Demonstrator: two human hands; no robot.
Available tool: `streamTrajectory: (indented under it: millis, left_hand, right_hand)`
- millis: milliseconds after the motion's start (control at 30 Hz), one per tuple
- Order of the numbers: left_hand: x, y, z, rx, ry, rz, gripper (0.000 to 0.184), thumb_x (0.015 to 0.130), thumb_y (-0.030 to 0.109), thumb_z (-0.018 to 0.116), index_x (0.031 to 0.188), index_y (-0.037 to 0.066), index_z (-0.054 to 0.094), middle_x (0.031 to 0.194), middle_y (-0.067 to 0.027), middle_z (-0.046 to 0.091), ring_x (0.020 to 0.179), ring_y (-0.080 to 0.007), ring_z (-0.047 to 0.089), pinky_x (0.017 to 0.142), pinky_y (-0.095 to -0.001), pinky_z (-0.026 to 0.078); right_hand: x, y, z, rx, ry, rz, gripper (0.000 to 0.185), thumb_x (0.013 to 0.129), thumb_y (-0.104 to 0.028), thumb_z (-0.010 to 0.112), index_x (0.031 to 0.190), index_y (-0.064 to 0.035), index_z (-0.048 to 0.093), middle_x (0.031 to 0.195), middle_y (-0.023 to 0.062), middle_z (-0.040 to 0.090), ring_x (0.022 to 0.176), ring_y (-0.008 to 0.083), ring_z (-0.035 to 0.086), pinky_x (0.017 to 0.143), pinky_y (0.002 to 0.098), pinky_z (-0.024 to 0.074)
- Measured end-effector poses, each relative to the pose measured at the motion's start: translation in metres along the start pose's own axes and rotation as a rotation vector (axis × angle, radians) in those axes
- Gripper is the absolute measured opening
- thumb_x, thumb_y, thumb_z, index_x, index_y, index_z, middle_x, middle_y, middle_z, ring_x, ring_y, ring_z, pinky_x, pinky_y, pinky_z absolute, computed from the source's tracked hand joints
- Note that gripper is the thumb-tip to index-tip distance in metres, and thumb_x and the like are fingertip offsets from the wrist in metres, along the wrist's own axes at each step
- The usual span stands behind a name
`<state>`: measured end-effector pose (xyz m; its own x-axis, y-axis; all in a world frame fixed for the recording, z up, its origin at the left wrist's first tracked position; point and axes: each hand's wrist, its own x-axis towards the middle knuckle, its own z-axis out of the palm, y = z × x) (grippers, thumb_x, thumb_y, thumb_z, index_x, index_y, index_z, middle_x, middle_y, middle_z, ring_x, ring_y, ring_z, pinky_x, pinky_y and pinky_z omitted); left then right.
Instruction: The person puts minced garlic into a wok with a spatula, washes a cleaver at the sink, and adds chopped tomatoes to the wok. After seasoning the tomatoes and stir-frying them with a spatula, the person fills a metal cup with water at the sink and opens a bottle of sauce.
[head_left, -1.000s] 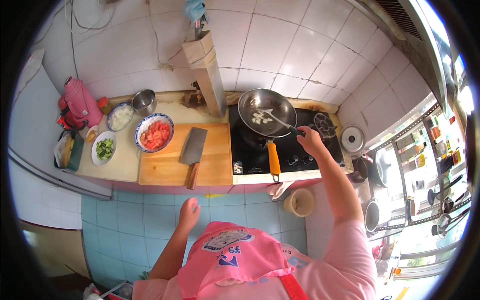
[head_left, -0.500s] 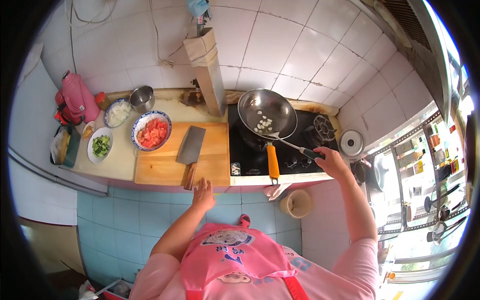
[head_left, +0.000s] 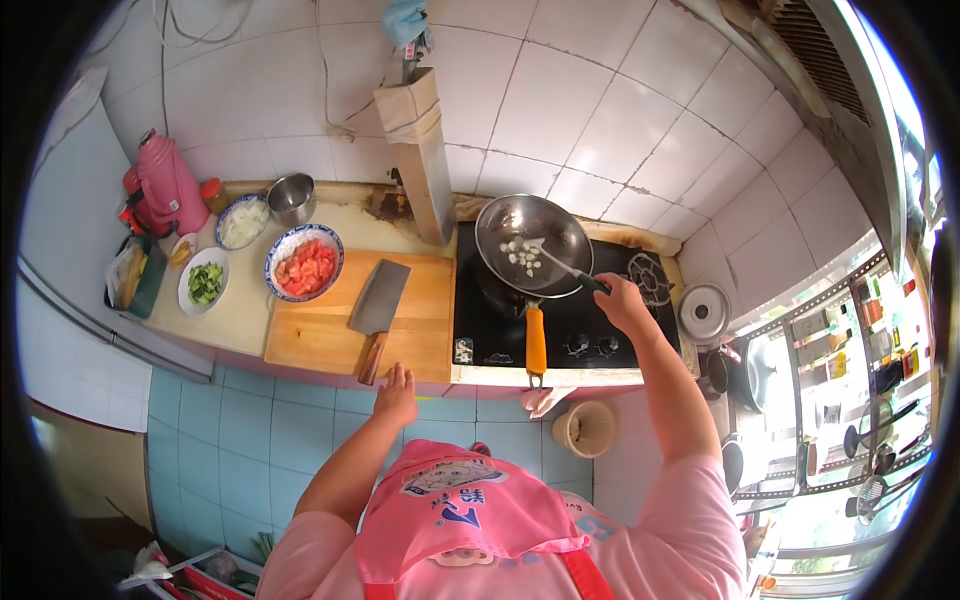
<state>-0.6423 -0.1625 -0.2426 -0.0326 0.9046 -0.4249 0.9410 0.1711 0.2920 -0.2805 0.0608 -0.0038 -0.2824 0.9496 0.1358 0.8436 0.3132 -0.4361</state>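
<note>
My right hand [head_left: 621, 303] is closed round the dark handle of a metal spatula [head_left: 560, 259]. The spatula's blade reaches into a wok [head_left: 568, 232] on the stove, among small white pieces [head_left: 521, 256] that look like garlic. The wok's yellow handle [head_left: 536, 340] points toward me, with no hand on it. With fingers stretched out, my left hand [head_left: 397, 396] rests at the front edge of the wooden cutting board [head_left: 320, 335]. Just left of it lies a cleaver [head_left: 379, 297], its wooden handle toward me.
Left of the board stand a bowl of cut tomato [head_left: 306, 271], a dish of chopped greens [head_left: 205, 284], a bowl of white slices [head_left: 242, 222] and a steel bowl [head_left: 292, 200]. A pink thermos [head_left: 172, 185] is farther left. A bin [head_left: 585, 430] sits on the floor below the stove.
My right hand has moved left and slightly up, pushing the spatula's blade deeper into the wok among the white pieces. My left hand stays at the board's edge. The view has shifted slightly.
</note>
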Motion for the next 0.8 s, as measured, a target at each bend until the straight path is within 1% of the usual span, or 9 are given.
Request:
streamTrajectory:
  millis: [33,233,333,400,467,500,600,700,800]
  left_hand:
    - [0.000,0.000,-0.002,-0.013,-0.011,-0.004,0.071,0.085,0.017,0.056,0.147,0.002,0.026,0.157,-0.0188,0.011,0.144,-0.0312,0.017,0.110,-0.0469,0.031]
    - [0.001,0.001,-0.004,-0.008,-0.023,-0.011,0.071,0.085,0.019,0.057,0.147,0.003,0.026,0.156,-0.0192,0.012,0.144,-0.0313,0.018,0.109,-0.0459,0.032]
    - [0.002,0.003,-0.006,0.009,-0.032,-0.014,0.073,0.084,0.021,0.059,0.146,0.002,0.026,0.156,-0.0196,0.012,0.144,-0.0312,0.019,0.108,-0.0454,0.034]
    - [0.002,0.004,-0.008,0.016,-0.033,-0.015,0.075,0.084,0.022,0.060,0.146,0.002,0.026,0.156,-0.0197,0.012,0.144,-0.0312,0.019,0.107,-0.0452,0.034]
    - [0.004,0.005,-0.006,0.021,-0.035,-0.013,0.076,0.083,0.024,0.061,0.146,0.002,0.026,0.156,-0.0197,0.013,0.144,-0.0312,0.019,0.107,-0.0450,0.035]
    - [0.005,0.004,-0.005,0.032,-0.036,-0.014,0.077,0.083,0.025,0.062,0.146,0.002,0.026,0.156,-0.0197,0.013,0.144,-0.0311,0.019,0.106,-0.0448,0.035]
    - [0.004,0.003,-0.007,0.043,-0.047,-0.018,0.077,0.083,0.026,0.062,0.146,0.002,0.026,0.156,-0.0194,0.013,0.144,-0.0305,0.020,0.106,-0.0443,0.036]
    - [0.004,0.004,-0.008,0.046,-0.058,-0.019,0.077,0.083,0.026,0.063,0.146,0.002,0.026,0.156,-0.0190,0.012,0.144,-0.0297,0.019,0.105,-0.0439,0.036]
    - [0.005,0.003,-0.006,0.045,-0.060,-0.026,0.077,0.083,0.027,0.063,0.146,0.003,0.026,0.157,-0.0186,0.011,0.144,-0.0294,0.018,0.105,-0.0438,0.036]
  right_hand:
    - [-0.007,-0.002,-0.008,0.008,-0.027,-0.021,0.034,0.078,-0.018,0.062,0.108,-0.0018,0.064,0.096,0.0223,0.067,0.095,0.0385,0.062,0.085,0.0410,0.0491]
    - [-0.058,-0.012,-0.074,0.036,-0.115,0.091,0.038,0.078,-0.016,0.061,0.112,-0.0017,0.063,0.095,0.0220,0.067,0.092,0.0340,0.066,0.082,0.0371,0.0498]
    - [-0.064,-0.014,-0.082,0.006,-0.163,0.129,0.037,0.077,-0.016,0.062,0.112,-0.0014,0.063,0.095,0.0218,0.067,0.091,0.0339,0.066,0.081,0.0368,0.0499]
    - [-0.062,-0.009,-0.077,-0.010,-0.182,0.145,0.037,0.077,-0.016,0.062,0.111,-0.0012,0.064,0.095,0.0216,0.067,0.091,0.0342,0.066,0.081,0.0368,0.0500]
    - [-0.051,0.009,-0.055,0.025,-0.108,0.045,0.036,0.077,-0.015,0.062,0.110,-0.0013,0.064,0.096,0.0213,0.067,0.092,0.0350,0.065,0.082,0.0376,0.0501]
    - [-0.046,0.015,-0.048,0.024,-0.108,0.045,0.036,0.077,-0.015,0.062,0.110,-0.0013,0.064,0.096,0.0213,0.067,0.092,0.0350,0.065,0.082,0.0376,0.0501]
    - [-0.030,0.028,-0.028,0.063,0.024,0.036,0.035,0.078,-0.015,0.062,0.110,-0.0016,0.064,0.100,0.0210,0.067,0.096,0.0354,0.064,0.084,0.0388,0.0493]
    - [-0.020,0.033,-0.017,0.067,0.067,0.047,0.036,0.078,-0.016,0.063,0.110,-0.0012,0.064,0.100,0.0208,0.067,0.096,0.0354,0.064,0.085,0.0383,0.0491]
    - [-0.016,0.030,-0.014,0.052,0.005,0.088,0.036,0.079,-0.016,0.063,0.111,-0.0008,0.064,0.100,0.0206,0.067,0.096,0.0357,0.064,0.085,0.0382,0.0491]
